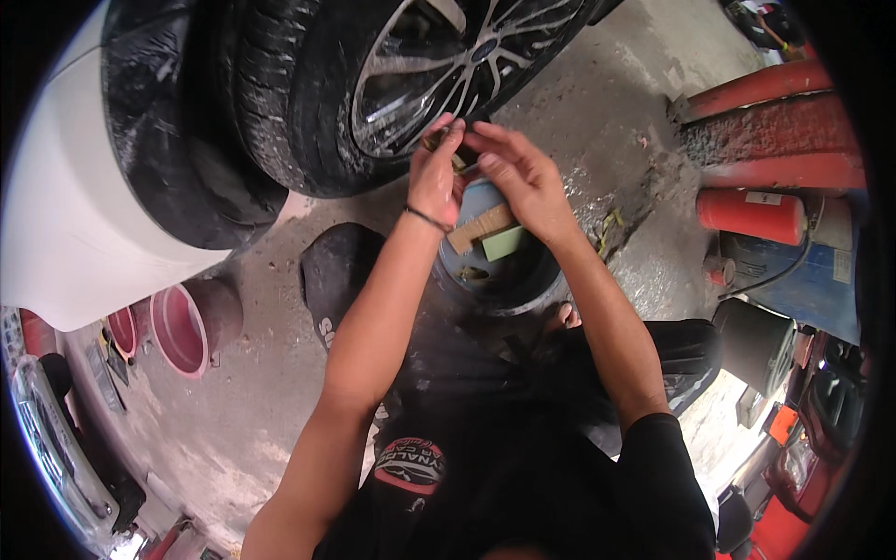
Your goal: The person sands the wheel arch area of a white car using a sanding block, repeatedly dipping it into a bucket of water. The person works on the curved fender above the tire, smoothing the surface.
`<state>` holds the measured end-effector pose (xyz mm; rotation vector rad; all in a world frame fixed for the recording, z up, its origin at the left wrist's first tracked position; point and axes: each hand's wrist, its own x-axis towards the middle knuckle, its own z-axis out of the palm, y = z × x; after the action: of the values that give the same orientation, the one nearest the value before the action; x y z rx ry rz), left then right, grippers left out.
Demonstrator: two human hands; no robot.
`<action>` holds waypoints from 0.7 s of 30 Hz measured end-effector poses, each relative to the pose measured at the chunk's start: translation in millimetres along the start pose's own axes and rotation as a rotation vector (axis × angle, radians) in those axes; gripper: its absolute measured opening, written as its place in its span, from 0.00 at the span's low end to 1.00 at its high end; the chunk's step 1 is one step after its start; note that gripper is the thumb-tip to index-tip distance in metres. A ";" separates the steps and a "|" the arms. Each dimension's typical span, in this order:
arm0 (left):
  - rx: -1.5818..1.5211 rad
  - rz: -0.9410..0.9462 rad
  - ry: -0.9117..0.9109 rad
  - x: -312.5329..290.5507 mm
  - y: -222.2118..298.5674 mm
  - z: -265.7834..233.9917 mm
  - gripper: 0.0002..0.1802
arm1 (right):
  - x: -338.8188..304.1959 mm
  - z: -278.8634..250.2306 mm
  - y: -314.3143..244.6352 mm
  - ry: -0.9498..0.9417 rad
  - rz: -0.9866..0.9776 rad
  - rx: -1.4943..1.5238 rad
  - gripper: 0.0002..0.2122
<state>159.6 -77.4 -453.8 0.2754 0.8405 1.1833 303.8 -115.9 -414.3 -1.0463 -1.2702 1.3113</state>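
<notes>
Both hands, left hand (435,177) and right hand (519,173), pinch a small metal part (446,140) (details unclear) just before the wheel rim (439,65). Best practice, judged: keep fingertips tight, above the blue container (495,271).

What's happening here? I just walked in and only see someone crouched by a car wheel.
A person holds both hands together in front of a car wheel. The left hand and right hand pinch a small object between the fingertips; what it is cannot be made out. Below them sits a round blue container with a cardboard piece and a green block on it.
</notes>
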 end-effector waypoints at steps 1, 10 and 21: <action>0.038 0.030 0.056 3.6 -1.6 -2.5 0.19 | -2.4 -10.5 8.9 0.090 0.029 0.024 0.13; -0.129 -0.102 -0.244 3.6 14.9 -11.8 0.27 | -43.6 -10.4 134.2 -0.527 0.286 -1.444 0.27; -0.099 0.003 -0.322 13.6 32.9 4.7 0.28 | -36.9 -62.5 123.5 -0.235 0.411 -0.510 0.20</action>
<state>141.5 -51.4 -436.8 0.3749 0.4994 1.1415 360.1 -138.6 -544.0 -1.6123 -1.6823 1.4825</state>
